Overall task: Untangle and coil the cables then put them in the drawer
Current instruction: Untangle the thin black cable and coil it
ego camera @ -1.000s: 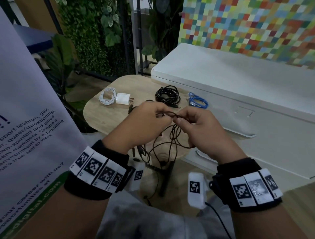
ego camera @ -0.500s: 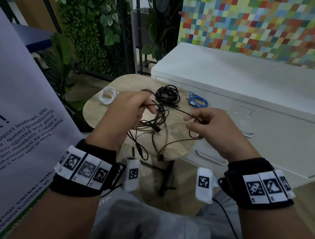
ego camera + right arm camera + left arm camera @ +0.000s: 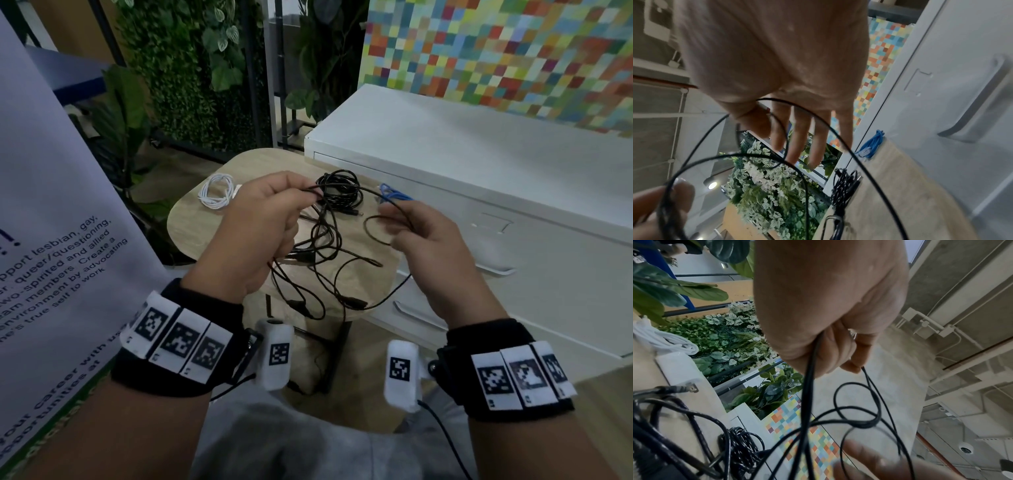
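Head view: left hand (image 3: pixel 255 219) is gripping the tangled black cable (image 3: pixel 322 260) above the round wooden table (image 3: pixel 191 219), loops dangling past its near edge. Right hand (image 3: pixel 431 246) is pinching one strand, just off the table's right rim, near the white drawer unit (image 3: pixel 513 212). On the table's far side: black coil (image 3: pixel 339 192), white coil (image 3: pixel 215 190), blue cable (image 3: pixel 394 195).

Left wrist cam: fingers (image 3: pixel 834 350) are curling tight round the strands.

Right wrist cam: fingers (image 3: pixel 797 138) are lying nearly straight w/ cable running between thumb and forefinger; drawer handle (image 3: pixel 978 100) is close by.
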